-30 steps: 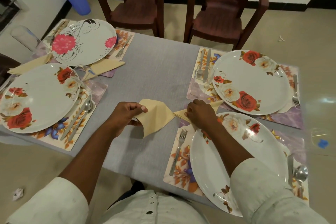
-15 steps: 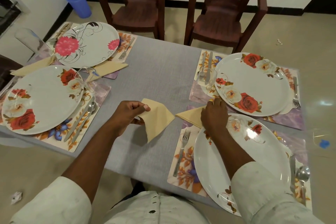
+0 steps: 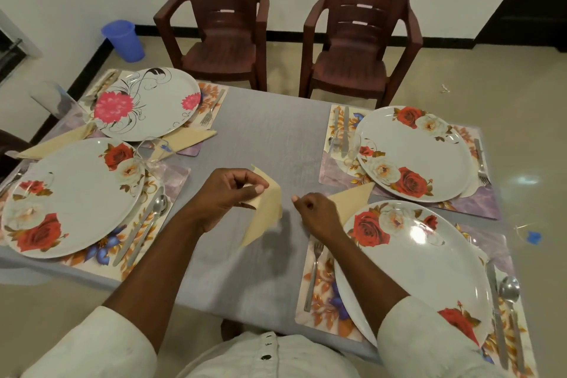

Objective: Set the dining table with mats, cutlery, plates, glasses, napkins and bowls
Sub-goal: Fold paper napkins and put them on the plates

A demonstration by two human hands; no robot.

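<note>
Folded yellow napkin (image 3: 266,209), frame centre: pinched by left hand (image 3: 225,193), hanging above the table (image 3: 270,138), long axis toward lower left; right hand (image 3: 316,212) just right, loosely curled, holding nothing.

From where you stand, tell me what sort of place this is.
Most likely a home dining room. A cloth-covered table is laid with floral plates on mats, two brown plastic chairs stand at its far side, and the floor is tiled.
</note>
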